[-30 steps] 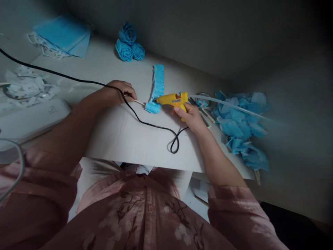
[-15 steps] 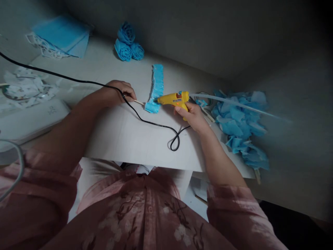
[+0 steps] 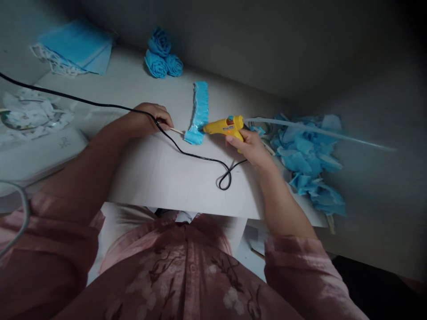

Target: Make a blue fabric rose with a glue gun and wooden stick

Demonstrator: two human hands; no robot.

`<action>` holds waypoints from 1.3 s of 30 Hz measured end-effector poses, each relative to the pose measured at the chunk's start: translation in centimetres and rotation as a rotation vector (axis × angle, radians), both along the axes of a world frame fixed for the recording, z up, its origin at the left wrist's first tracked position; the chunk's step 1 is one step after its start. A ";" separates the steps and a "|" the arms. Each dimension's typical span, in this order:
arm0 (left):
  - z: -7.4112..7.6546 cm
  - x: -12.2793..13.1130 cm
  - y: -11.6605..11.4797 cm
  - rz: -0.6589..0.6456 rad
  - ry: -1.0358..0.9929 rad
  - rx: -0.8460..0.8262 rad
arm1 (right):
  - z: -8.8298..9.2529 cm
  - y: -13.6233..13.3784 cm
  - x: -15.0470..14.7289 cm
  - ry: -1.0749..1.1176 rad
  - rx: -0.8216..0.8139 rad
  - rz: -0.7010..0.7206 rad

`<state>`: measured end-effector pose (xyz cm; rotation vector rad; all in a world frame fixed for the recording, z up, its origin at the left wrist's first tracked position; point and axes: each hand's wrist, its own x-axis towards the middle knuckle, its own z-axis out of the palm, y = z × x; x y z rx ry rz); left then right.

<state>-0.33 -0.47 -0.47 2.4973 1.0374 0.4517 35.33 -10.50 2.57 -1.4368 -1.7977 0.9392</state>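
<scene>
My right hand (image 3: 251, 147) grips a yellow glue gun (image 3: 223, 126) whose nozzle points left at the near end of a blue pleated fabric strip (image 3: 199, 110) lying on the white table (image 3: 173, 178). A long clear glue stick (image 3: 320, 133) juts out of the gun's back to the right. My left hand (image 3: 154, 117) is closed on a thin wooden stick (image 3: 177, 130) that runs to the strip's near end. The gun's black cord (image 3: 187, 155) passes over my left hand and loops near the table's front edge.
Three blue fabric roses (image 3: 162, 54) sit at the back by the wall. A heap of blue fabric pieces (image 3: 308, 160) lies at the right. Folded blue masks (image 3: 78, 44) and white scraps (image 3: 30, 113) lie at the left, next to a white flat box (image 3: 36, 153).
The glue gun and my right hand have shifted slightly right and up; the cord loop followed. My left hand stays on the stick.
</scene>
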 end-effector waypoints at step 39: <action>0.2 0.1 -0.1 -0.008 -0.016 -0.013 | -1.4 0.2 -1.1 0.070 0.036 -0.070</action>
